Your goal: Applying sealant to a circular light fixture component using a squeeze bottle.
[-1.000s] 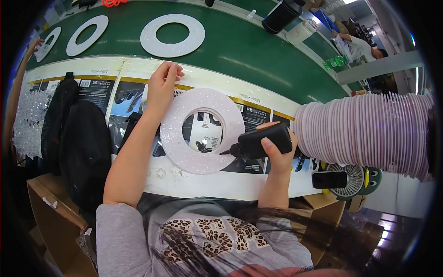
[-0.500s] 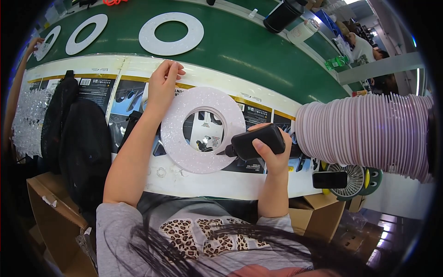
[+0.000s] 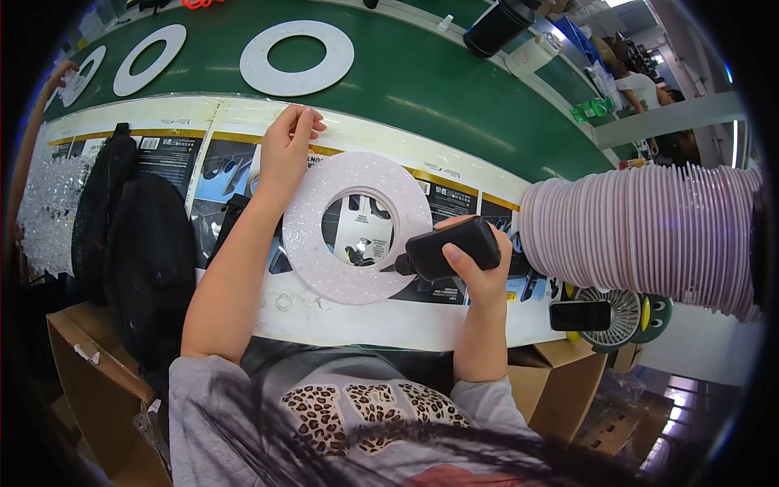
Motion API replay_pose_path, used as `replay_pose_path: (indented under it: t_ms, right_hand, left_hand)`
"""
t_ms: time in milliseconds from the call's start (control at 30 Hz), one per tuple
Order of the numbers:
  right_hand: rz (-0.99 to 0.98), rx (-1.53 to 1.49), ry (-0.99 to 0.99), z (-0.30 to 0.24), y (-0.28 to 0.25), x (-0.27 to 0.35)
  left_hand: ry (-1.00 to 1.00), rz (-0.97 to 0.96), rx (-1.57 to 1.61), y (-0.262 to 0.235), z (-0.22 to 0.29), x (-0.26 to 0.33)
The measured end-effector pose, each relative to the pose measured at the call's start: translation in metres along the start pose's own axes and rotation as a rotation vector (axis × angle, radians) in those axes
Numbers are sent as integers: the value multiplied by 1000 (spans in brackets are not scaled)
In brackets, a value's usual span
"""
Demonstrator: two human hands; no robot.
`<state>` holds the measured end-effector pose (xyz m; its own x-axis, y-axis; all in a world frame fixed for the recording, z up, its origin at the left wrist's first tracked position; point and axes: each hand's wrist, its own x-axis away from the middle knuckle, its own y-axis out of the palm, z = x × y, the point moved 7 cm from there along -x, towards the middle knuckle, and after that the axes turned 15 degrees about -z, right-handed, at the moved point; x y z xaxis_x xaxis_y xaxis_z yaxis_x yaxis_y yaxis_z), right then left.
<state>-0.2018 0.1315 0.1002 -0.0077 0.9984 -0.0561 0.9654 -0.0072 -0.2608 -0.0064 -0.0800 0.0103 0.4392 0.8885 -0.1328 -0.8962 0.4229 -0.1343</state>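
Observation:
A white speckled ring [image 3: 312,247] lies flat on the mat in front of me, and printed packaging shows through its round hole. My right hand [image 3: 487,264] is wrapped round a black squeeze bottle [image 3: 450,250], tilted so that its dark nozzle points left and down at the ring's lower right part. The tip is at the ring's surface; I cannot tell whether liquid comes out. Beyond the ring's upper left edge, my left hand [image 3: 290,134] rests with its fingers loosely curled together and nothing visible in them.
More white rings [image 3: 256,69] lie on the green belt [image 3: 422,114]. A large stack of rings [image 3: 633,235] stands at right, near a fan [image 3: 621,316] and phone [image 3: 579,316]. Black bags [image 3: 150,260] and a cardboard box [image 3: 101,381] are at left. Another person's hand [image 3: 63,73] is far left.
The rings on the green belt have shifted slightly left. My hands, the bottle and the ring in front of me have hardly moved.

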Motion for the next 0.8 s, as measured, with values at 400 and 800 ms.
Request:
replay_pose_path:
  t_ms: [400, 800]
  right_hand:
    - [99, -138, -141, 11, -24, 4]
    - [291, -519, -173, -3, -38, 29]
  left_hand:
    - [28, -4, 0, 2, 5, -2]
    - [39, 7, 20, -1, -4, 0]
